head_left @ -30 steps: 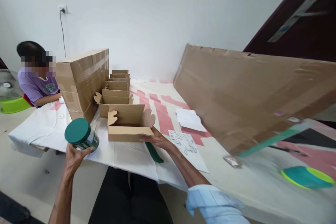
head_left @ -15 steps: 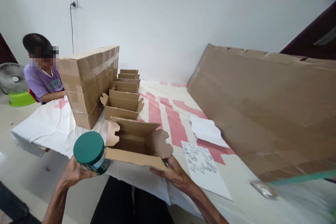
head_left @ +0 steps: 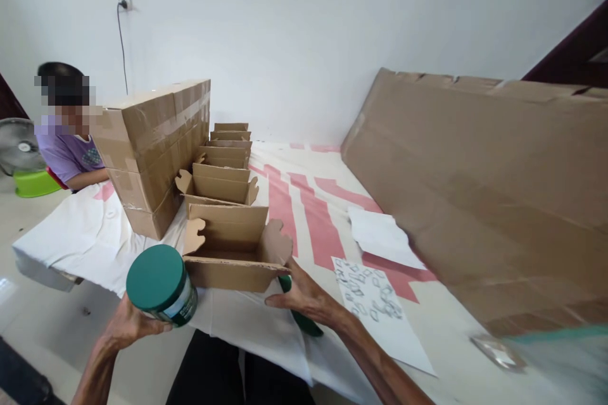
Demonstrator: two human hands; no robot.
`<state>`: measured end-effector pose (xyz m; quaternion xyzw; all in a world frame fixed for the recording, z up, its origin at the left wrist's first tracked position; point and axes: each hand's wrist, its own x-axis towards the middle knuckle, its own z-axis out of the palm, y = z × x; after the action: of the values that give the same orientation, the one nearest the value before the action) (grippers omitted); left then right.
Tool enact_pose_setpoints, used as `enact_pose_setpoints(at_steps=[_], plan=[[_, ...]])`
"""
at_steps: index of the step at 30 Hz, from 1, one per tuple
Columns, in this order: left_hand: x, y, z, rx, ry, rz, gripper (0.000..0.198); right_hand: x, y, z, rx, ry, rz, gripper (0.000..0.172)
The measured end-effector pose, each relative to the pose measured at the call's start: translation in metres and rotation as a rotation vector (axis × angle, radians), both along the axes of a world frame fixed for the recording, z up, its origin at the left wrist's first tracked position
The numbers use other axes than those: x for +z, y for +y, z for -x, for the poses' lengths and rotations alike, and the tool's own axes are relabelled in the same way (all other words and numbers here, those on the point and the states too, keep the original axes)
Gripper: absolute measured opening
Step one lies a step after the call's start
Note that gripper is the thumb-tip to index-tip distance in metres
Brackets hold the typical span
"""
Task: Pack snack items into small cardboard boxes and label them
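Note:
My left hand (head_left: pixel 130 327) is wrapped round the lower part of a jar (head_left: pixel 178 307) with a wide dark green lid. The jar is held upright beside the left front corner of an open cardboard box (head_left: pixel 232 274). This box has raised flaps with notched ends, and the part of its inside that shows is bare. At its right front corner is my right hand (head_left: pixel 301 294), thumb spread away from the fingers, some fingertips hidden by the box. A long green thing (head_left: pixel 308 324) shows beneath that hand; I cannot tell its kind or whether the hand touches it.
Several open cardboard boxes (head_left: pixel 221 188) stand in a row behind. Left of them rises a stack of taped cartons (head_left: pixel 154 152). Papers (head_left: pixel 380 316) lie on the cloth-covered table (head_left: pixel 285 202). A large cardboard sheet (head_left: pixel 475 190) borders the right. A person (head_left: pixel 69 139) sits beyond the stack.
The near box has shifted slightly left and away, and its front wall now shows more fully. My right thumb has come off its front edge. More of the green thing shows. The jar stays in my left hand.

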<state>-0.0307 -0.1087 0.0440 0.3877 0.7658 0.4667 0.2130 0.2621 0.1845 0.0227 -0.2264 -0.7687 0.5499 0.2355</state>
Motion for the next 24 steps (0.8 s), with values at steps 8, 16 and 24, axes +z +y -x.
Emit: enact_pose_setpoints(at_steps=[8,16,24], plan=[[0.011,-0.015,0.011,-0.062,-0.053,0.131,0.054,-0.008,0.003,-0.01,-0.039,-0.05,-0.037,0.109],[0.026,0.001,0.027,0.016,-0.027,0.072,0.064,0.003,0.025,0.019,0.097,0.101,0.054,0.117],[0.02,-0.011,0.04,0.015,0.08,0.107,0.068,-0.006,-0.006,0.014,-0.058,0.115,0.049,0.123]])
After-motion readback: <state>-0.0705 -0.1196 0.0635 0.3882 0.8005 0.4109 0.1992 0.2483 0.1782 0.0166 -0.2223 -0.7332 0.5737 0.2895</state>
